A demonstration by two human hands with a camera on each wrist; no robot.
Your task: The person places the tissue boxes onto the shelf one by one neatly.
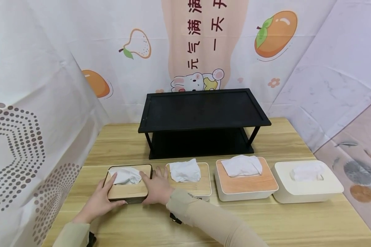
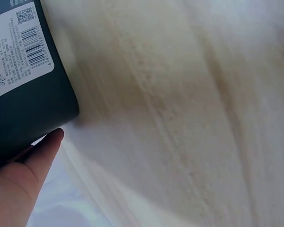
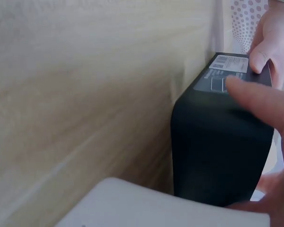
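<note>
At the left of the row, a tissue box (image 1: 128, 192) with dark sides and a wood-look lid has a white tissue rising from its slot. My left hand (image 1: 100, 202) grips its left end, thumb along the front face and a finger over the lid's edge. At the other end my right hand (image 1: 157, 187) holds the box, one finger at the lid's right edge. A label with a barcode (image 2: 34, 46) shows on the dark front face in the left wrist view. The right wrist view shows the right thumb (image 3: 255, 101) over that face.
Close to my right hand is a white tissue box with a light wood lid (image 1: 204, 187). Further right stand a white box with an orange-brown lid (image 1: 245, 195) and an all-cream box (image 1: 309, 197). Behind them is a black two-level rack (image 1: 204, 109) on the wooden table (image 1: 136, 226).
</note>
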